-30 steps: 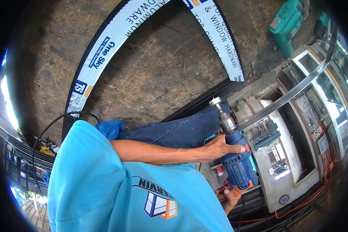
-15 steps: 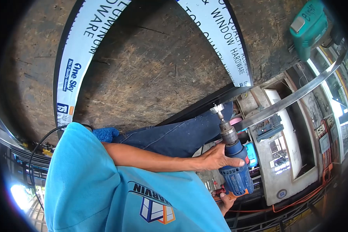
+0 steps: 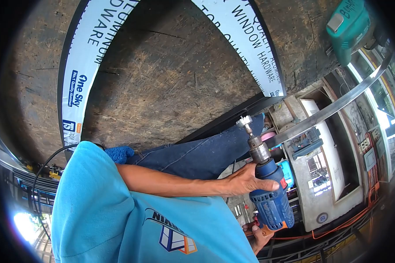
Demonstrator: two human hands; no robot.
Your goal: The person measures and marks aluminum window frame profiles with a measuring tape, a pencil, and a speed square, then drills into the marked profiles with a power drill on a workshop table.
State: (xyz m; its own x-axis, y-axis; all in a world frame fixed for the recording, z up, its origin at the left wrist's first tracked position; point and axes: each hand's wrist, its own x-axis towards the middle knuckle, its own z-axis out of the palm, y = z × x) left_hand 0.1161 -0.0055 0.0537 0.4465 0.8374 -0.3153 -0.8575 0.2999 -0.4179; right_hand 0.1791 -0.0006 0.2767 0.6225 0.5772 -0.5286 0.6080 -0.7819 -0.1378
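Observation:
A blue power drill (image 3: 273, 208) with an orange-marked handle is held in front of my body at the right. My left hand (image 3: 253, 182) is wrapped around its front housing, just behind the metal chuck (image 3: 259, 149), thumb lying across the top. Low on the handle, my right hand (image 3: 259, 239) is closed, partly hidden by the drill. A silver toothed cutter bit (image 3: 244, 121) sits in the chuck, pointing up and slightly left in the view. Beyond the bit, a dark aluminum frame (image 3: 84, 74) with printed protective film lies on the worn wooden tabletop (image 3: 171, 74).
A green power tool (image 3: 349, 28) rests at the table's upper right. A curved-looking metal bar (image 3: 333, 105) crosses the right side. Beside my sleeve are a blue cloth (image 3: 119, 154) and a black cable (image 3: 46, 164). An orange cord (image 3: 344, 228) runs along the lower right.
The drill's rear end has dropped slightly and shifted right, tilting it a little more. Both hands keep their hold. The frame appears slightly further left in the view.

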